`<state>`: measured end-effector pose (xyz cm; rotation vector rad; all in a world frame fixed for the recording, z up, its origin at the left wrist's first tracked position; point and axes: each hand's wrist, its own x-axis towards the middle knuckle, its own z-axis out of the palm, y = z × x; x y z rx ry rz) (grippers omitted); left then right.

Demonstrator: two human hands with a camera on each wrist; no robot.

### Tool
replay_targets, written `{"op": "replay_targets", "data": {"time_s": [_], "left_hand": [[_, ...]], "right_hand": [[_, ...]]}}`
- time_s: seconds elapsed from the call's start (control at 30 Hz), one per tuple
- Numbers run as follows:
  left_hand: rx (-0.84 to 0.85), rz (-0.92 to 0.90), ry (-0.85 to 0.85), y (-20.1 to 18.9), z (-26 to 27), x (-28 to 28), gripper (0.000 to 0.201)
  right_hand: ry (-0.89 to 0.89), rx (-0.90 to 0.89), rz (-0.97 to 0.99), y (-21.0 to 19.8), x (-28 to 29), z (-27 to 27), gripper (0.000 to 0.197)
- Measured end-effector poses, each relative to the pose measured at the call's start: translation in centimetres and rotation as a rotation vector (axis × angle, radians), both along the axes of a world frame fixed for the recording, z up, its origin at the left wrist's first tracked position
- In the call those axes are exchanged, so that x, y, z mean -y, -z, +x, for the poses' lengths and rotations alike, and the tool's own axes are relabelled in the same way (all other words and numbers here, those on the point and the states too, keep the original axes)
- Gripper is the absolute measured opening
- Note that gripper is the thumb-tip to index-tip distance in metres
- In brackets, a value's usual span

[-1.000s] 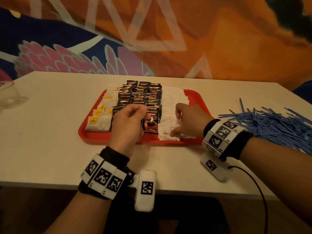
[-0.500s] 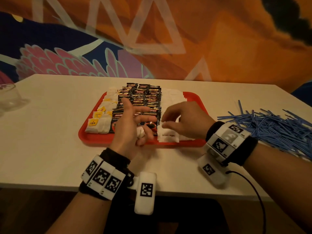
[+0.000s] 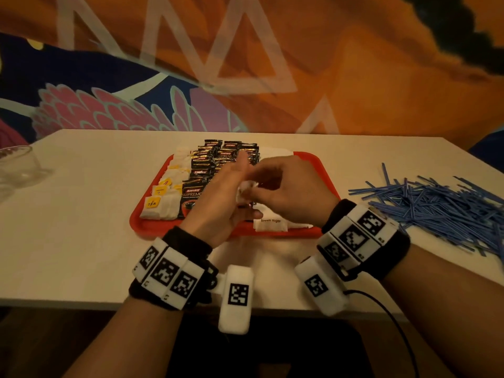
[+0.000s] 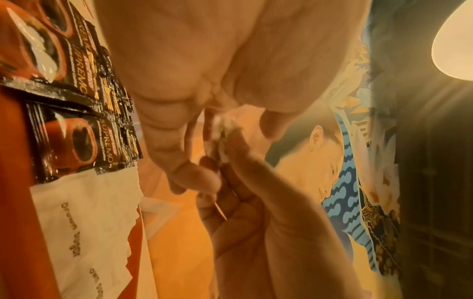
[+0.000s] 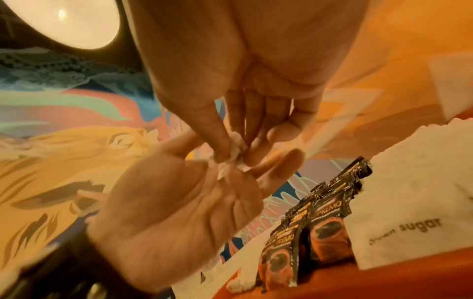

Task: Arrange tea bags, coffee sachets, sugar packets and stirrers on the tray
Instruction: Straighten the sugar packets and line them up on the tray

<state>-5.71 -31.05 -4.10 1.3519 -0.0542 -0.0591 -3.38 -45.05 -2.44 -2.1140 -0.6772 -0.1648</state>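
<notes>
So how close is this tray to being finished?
Mostly there. Tea bags, coffee sachets and brown sugar packets already sit in rows on the red tray. In hand: the right hand pinches a small crumpled white scrap over the open left hand. Left: the blue stirrers, still heaped on the table.

Orange mural wall (image 3: 354, 77), white table (image 3: 68, 214)

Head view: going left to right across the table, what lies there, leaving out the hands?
Clear glass vessel at the table's left edge → white tea bags with yellow tags → black coffee sachets → white brown-sugar packets, these three rows on the red plastic tray → loose pile of blue stirrers.
</notes>
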Motion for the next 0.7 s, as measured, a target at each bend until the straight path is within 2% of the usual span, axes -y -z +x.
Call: {"op": "replay_targets", "data": {"time_s": [0.1, 0.17, 0.3, 0.43, 0.53, 0.7], "left_hand": [[0.117, 0.063, -0.047, 0.8, 0.1, -0.9, 0.028], [0.207, 0.083, -0.098, 1.2, -0.1, -1.2, 0.021], [0.281, 0.109, -0.194, 1.6, -0.2, -1.0, 0.024], [0.331, 0.184, -0.288, 1.8, 0.1, -0.7, 0.037], [0.334, 0.212, -0.285, 1.6, 0.0, -0.7, 0.046], [0.318, 0.150, -0.197, 1.5, -0.1, -0.4, 0.042]], "right_hand": [[0.104, -0.076, 0.146, 0.0, 0.6, 0.5, 0.017], [0.101, -0.135, 0.193, 0.0, 0.8, 0.4, 0.021], [0.063, -0.186, 0.232, 0.0, 0.6, -0.1, 0.005], [0.047, -0.166, 0.205, 0.4, 0.5, -0.4, 0.005], [0.026, -0.125, 0.226, 0.7, 0.9, -0.8, 0.023], [0.053, -0.175, 0.371, 1.1, 0.9, -0.8, 0.016]]}}
